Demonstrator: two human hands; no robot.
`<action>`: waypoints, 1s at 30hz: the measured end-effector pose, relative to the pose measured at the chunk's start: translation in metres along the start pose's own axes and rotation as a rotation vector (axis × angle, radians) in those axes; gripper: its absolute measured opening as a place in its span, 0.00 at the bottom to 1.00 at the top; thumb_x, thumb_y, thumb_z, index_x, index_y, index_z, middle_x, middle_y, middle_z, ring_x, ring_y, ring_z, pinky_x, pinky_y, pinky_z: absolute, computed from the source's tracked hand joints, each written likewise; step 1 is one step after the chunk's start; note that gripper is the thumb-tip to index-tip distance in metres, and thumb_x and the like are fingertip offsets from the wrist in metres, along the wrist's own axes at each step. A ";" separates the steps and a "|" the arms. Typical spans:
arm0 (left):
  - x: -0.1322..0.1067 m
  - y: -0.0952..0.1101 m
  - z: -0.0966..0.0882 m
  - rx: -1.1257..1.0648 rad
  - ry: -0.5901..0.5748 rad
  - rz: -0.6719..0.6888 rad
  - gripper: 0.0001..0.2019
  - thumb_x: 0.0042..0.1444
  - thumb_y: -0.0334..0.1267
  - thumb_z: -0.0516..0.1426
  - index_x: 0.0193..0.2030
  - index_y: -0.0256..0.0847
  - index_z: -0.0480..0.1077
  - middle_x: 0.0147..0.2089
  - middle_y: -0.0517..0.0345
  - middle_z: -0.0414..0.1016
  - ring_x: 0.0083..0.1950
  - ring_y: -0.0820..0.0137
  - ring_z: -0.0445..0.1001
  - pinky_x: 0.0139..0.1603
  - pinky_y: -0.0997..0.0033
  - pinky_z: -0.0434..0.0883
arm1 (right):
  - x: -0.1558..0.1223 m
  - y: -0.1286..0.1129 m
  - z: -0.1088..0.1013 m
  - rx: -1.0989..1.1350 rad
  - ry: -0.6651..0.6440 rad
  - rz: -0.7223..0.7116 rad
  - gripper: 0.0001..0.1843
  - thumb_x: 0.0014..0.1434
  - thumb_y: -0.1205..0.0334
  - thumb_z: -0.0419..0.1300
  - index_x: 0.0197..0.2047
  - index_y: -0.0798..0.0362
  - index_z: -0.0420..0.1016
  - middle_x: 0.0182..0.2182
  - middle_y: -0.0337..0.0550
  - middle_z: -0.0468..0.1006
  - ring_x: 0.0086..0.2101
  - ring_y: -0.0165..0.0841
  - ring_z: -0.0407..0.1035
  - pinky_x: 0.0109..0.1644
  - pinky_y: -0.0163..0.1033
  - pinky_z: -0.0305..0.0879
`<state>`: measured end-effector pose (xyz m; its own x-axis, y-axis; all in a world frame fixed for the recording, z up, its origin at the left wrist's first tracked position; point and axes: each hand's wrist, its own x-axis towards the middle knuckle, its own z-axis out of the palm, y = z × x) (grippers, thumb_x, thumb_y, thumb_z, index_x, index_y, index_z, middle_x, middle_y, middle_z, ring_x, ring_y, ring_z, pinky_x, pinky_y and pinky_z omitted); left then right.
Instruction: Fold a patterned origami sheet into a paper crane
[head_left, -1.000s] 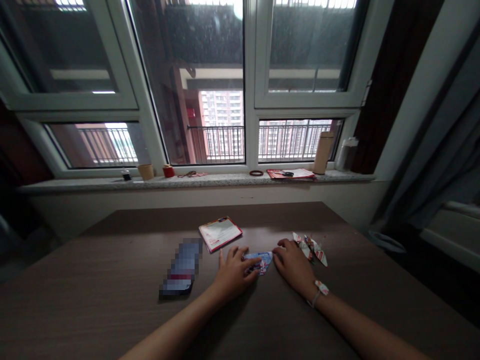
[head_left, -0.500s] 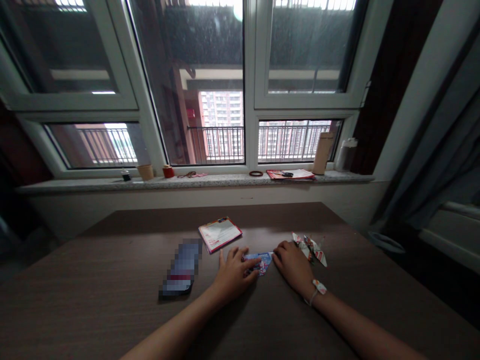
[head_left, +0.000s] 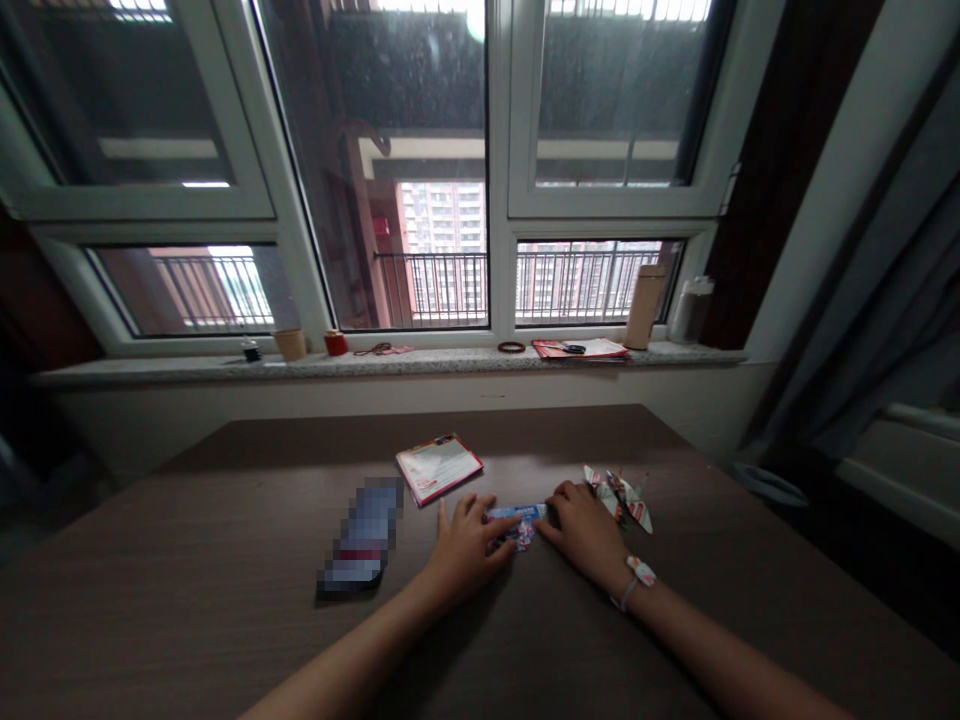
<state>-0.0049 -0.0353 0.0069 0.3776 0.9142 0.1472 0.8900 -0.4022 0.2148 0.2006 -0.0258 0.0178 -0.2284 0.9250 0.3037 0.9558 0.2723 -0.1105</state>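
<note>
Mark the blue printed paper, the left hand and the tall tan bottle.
Blue printed paper [head_left: 527,534]: head view, uncovered part of its face.
Left hand [head_left: 463,546]: head view, back of the hand.
Tall tan bottle [head_left: 645,308]: head view, middle of its side.

Blue printed paper [head_left: 528,530] flat on tabletop [head_left: 225,640]

Nothing readable here: fine print on the red-edged card [head_left: 439,470], ten o'clock from the blue paper [head_left: 528,530], too small!

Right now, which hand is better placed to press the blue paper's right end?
Probably the right hand: its fingers are there; the left hand lies over the left part of the blue paper.
</note>
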 end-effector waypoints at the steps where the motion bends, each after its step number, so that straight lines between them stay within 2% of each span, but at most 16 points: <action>1: 0.000 0.000 0.000 0.000 0.001 0.002 0.19 0.61 0.51 0.54 0.60 0.69 0.64 0.68 0.58 0.59 0.69 0.51 0.51 0.64 0.28 0.39 | 0.000 -0.001 0.000 0.001 -0.004 0.001 0.18 0.61 0.51 0.57 0.42 0.56 0.79 0.44 0.52 0.75 0.47 0.42 0.67 0.50 0.41 0.61; 10: 0.000 -0.001 0.002 0.007 0.024 0.012 0.19 0.61 0.50 0.54 0.60 0.69 0.64 0.68 0.58 0.60 0.68 0.50 0.52 0.63 0.27 0.41 | -0.008 -0.006 -0.002 0.035 -0.018 -0.009 0.23 0.59 0.46 0.56 0.46 0.58 0.77 0.47 0.54 0.74 0.48 0.43 0.67 0.52 0.43 0.61; 17: 0.000 -0.001 0.001 0.009 0.008 0.012 0.19 0.61 0.50 0.54 0.60 0.68 0.64 0.68 0.58 0.59 0.68 0.51 0.52 0.64 0.28 0.41 | -0.009 -0.007 -0.001 0.087 -0.023 0.006 0.29 0.53 0.41 0.61 0.48 0.58 0.76 0.47 0.54 0.74 0.49 0.45 0.66 0.55 0.44 0.59; 23: 0.000 -0.001 0.002 0.014 0.015 0.019 0.19 0.61 0.51 0.53 0.60 0.69 0.64 0.68 0.58 0.59 0.68 0.51 0.53 0.63 0.27 0.41 | -0.013 -0.002 0.001 0.138 0.009 -0.015 0.28 0.56 0.42 0.60 0.50 0.56 0.75 0.48 0.53 0.73 0.50 0.44 0.65 0.56 0.44 0.58; 27: 0.000 -0.002 0.003 0.017 0.020 0.015 0.19 0.61 0.50 0.54 0.60 0.70 0.63 0.68 0.58 0.59 0.68 0.51 0.52 0.63 0.27 0.42 | -0.011 0.003 0.001 0.185 0.031 -0.009 0.19 0.61 0.49 0.56 0.46 0.54 0.76 0.47 0.49 0.74 0.49 0.40 0.66 0.56 0.40 0.58; 30: 0.000 -0.002 0.002 0.012 0.015 0.020 0.19 0.62 0.50 0.54 0.60 0.70 0.63 0.68 0.57 0.59 0.68 0.51 0.53 0.63 0.27 0.41 | -0.009 0.004 0.002 0.181 0.051 0.000 0.16 0.62 0.52 0.55 0.45 0.54 0.77 0.45 0.48 0.74 0.48 0.39 0.66 0.55 0.39 0.58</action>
<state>-0.0063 -0.0342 0.0045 0.3920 0.9049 0.1658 0.8852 -0.4201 0.1998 0.2058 -0.0321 0.0128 -0.2146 0.9117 0.3503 0.9059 0.3198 -0.2775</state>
